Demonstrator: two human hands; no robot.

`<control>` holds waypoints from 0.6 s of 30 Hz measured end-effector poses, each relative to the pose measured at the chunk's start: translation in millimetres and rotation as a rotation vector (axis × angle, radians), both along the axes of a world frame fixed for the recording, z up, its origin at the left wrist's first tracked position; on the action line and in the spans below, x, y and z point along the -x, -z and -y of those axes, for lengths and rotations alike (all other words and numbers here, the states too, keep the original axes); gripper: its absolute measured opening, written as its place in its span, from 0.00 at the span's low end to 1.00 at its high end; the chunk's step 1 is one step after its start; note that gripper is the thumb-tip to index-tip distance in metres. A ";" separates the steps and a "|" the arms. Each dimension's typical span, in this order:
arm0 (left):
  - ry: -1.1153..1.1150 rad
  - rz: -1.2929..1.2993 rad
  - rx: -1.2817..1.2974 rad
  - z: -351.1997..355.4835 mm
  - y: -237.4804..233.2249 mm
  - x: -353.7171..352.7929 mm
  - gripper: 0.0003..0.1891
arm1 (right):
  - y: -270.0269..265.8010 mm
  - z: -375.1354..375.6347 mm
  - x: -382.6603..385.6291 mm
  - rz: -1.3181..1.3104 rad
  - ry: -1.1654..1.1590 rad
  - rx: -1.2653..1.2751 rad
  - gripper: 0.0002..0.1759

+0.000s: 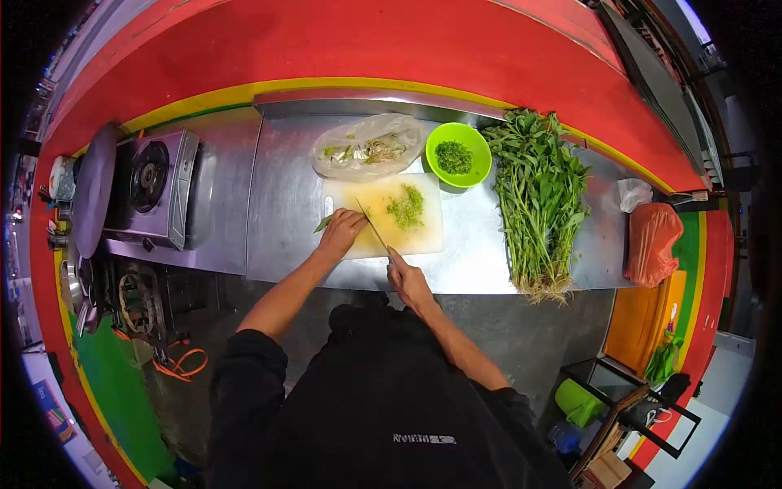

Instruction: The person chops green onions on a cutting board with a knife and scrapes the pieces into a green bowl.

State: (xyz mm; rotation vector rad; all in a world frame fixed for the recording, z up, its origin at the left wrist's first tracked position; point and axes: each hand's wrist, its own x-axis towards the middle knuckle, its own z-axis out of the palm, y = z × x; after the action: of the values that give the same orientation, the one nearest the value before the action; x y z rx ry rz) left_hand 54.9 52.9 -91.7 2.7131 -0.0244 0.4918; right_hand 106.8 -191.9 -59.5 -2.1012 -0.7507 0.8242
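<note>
My left hand (342,232) is closed over some greens at the left side of a white cutting board (425,240). A green leafy end (323,223) sticks out on the hand's left; the rest is hidden under the fingers. In my right hand (410,284) is the handle of a kitchen knife (375,228). Its blade slants up and left across the board, close to my left fingertips. A loose heap of finely chopped greens (406,207) lies on the board, right of the blade.
Behind the board are a clear plastic bag (346,137) with vegetable scraps and a lime-green bowl (484,173) holding chopped greens. A big rooted bunch of leafy greens (538,196) lies at right, near a red plastic bag (653,243). A gas stove (159,187) stands at left.
</note>
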 end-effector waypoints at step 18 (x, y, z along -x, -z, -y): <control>-0.017 -0.022 -0.061 1.0 -4.0 4.9 0.13 | 2.1 -19.5 -5.1 0.090 0.018 -0.001 0.26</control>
State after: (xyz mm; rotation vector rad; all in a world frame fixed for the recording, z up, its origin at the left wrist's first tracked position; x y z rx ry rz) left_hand 50.0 51.9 -87.7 2.7804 -0.0103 0.4742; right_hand 111.9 -172.4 -61.6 -2.1527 -0.7784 0.7239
